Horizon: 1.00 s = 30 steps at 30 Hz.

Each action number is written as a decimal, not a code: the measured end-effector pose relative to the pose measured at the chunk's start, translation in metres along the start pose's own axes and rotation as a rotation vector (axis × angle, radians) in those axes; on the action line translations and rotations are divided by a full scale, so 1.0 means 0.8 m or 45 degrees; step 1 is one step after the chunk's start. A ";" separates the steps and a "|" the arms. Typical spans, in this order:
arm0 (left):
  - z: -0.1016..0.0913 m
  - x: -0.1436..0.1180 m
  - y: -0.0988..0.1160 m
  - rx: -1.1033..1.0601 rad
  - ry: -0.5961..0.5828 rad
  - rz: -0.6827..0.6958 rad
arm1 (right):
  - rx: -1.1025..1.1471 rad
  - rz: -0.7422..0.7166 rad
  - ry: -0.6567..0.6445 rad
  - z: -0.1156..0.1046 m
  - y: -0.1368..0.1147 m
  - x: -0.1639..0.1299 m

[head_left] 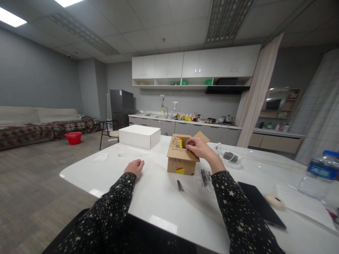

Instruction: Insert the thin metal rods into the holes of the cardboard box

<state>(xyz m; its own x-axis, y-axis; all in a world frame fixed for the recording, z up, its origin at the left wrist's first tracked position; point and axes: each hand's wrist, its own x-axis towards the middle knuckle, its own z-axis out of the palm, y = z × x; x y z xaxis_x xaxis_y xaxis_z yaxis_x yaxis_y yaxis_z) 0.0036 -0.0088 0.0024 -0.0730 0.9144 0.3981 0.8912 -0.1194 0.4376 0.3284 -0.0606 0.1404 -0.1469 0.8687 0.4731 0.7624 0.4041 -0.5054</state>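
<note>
An open cardboard box (183, 169) with red and yellow print stands on the white table. Small dark metal pieces, like screws or nails, dot its top flaps, and thin shafts hang below the front flap's edge. My right hand (197, 146) is over the box's right side, fingers pinched at the opening; what they hold is too small to make out. My left hand (134, 167) rests on the table left of the box, its fingers curled closed and their inside hidden. Several thin metal rods (180, 185), like nails, lie before the box. A clear bag (205, 178) of dark pieces lies beside them.
A white box (140, 136) stands behind my left hand. On the right are a white basket (233, 163), a black tablet or phone (261, 204), a beige rounded object (274, 200), paper (304, 204) and a water bottle (319, 176). A crumpled tissue (100, 158) lies at left.
</note>
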 end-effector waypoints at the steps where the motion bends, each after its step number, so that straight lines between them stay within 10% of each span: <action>1: 0.000 0.000 0.000 -0.004 -0.001 0.001 | -0.006 0.004 -0.002 -0.001 -0.001 0.000; 30: 0.001 0.001 0.001 0.000 -0.005 0.003 | -0.069 -0.024 -0.049 -0.005 -0.017 -0.008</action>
<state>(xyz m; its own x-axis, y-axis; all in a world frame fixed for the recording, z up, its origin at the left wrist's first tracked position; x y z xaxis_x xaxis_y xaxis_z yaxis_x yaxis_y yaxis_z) 0.0044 -0.0080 0.0023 -0.0691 0.9157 0.3958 0.8913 -0.1215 0.4368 0.3217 -0.0726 0.1468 -0.1850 0.8717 0.4538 0.7920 0.4056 -0.4564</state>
